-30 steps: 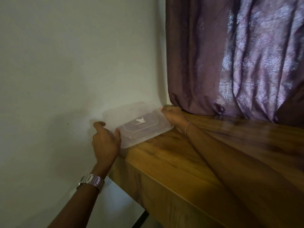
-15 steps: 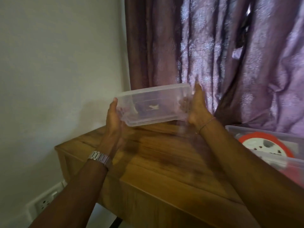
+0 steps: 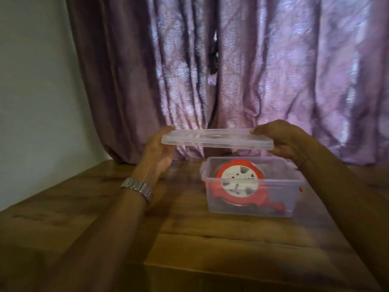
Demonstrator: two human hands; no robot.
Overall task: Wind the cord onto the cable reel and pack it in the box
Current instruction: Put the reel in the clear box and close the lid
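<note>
Lid (image 3: pixel 216 139) now over box (image 3: pixel 252 199), was left; left hand (image 3: pixel 157 152), right hand (image 3: pixel 288 142) pinch ends; slide right, press down over reel (image 3: pixel 240 184).

The fingers of the left hand (image 3: pixel 160 151) are hidden behind the clear lid (image 3: pixel 212 139) at its 9 o'clock end, and those of the right hand (image 3: pixel 284 142) are only partly seen at the 3 o'clock end. The lower half of the cable reel (image 3: pixel 240 183) is dimmed by the cloudy wall of the box (image 3: pixel 250 204), so the cord cannot be made out, and the marks on the reel's white face are too blurred to be read. Both forearms are cut off by the frame, toward 7 and 4 o'clock. The wooden table (image 3: pixel 105 218) is cropped at the bottom edge.
</note>
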